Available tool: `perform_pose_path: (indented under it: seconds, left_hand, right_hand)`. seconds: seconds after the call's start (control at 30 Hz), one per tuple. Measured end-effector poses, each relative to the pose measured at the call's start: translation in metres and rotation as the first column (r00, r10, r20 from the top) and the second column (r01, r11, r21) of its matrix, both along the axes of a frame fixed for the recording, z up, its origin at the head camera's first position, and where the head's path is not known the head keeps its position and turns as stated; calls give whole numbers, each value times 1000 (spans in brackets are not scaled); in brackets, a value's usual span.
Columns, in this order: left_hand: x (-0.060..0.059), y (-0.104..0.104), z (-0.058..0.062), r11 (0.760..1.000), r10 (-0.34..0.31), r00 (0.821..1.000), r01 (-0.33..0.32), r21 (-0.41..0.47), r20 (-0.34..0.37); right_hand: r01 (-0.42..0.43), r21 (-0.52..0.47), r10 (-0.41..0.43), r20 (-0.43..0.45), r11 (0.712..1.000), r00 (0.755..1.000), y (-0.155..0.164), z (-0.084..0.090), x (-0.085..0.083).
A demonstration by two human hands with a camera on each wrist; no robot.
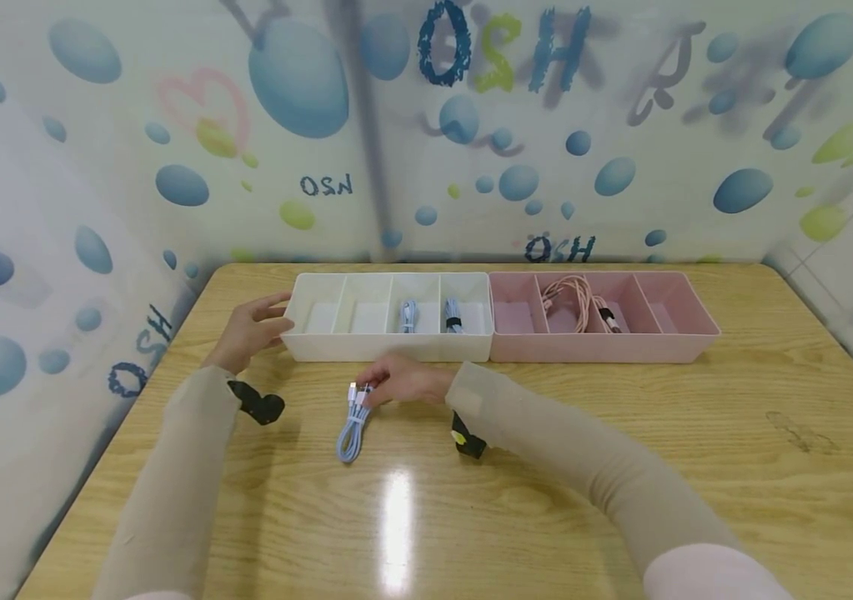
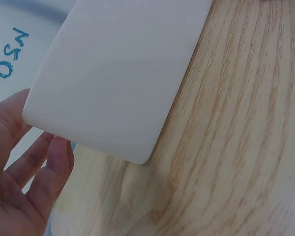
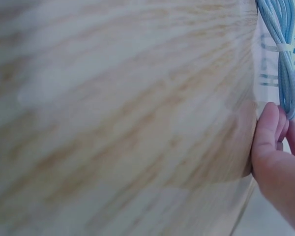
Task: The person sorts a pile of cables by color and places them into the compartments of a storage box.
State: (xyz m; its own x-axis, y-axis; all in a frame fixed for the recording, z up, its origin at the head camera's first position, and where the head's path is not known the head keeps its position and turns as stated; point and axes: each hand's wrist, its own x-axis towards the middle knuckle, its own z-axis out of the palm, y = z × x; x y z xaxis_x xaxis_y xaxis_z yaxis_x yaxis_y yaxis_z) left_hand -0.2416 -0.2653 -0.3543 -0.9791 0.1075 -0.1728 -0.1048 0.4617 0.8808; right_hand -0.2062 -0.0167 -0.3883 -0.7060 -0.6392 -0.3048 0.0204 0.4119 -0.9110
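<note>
A white divided box point(image 1: 388, 348) stands toward the back of the wooden table. My left hand point(image 1: 248, 332) rests against its left end, fingers extended, with fingertips right at the rim; the left wrist view shows the fingers point(image 2: 54, 162) at the box's corner. In front of the box, my right hand point(image 1: 405, 379) pinches a bundled light blue charging cable point(image 1: 351, 433) near its plugs. A pale tie wraps the bundle's middle, and its looped end points toward me. From the right wrist, the cable point(image 3: 282, 59) shows beyond the thumb and fingers.
Two compartments of the white box hold a pale blue cable point(image 1: 408, 315) and a blue cable point(image 1: 453, 313) with a black strap. Adjoining it on the right, a pink divided box point(image 1: 606, 348) contains pink cables point(image 1: 582, 292). A patterned wall point(image 1: 411, 183) rises behind the table point(image 1: 546, 517).
</note>
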Motion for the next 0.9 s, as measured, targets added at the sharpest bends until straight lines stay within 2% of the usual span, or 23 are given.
perform_pose_path:
  seconds: [0.33,0.73,0.9]
  left_hand:
    - [0,-1,0,1000,1,1000,-1,-8,-1]
    - [1,0,0,1000,1,1000,-1,9,2]
    - [1,0,0,1000,2,1000,-2,8,-4]
  right_hand:
    - [-27,32,27,-23,999,999,1,-1,-1]
    - [-54,-35,56,43,998,998,5,2,1]
    - [-62,-29,63,31,998,998,6,3,2]
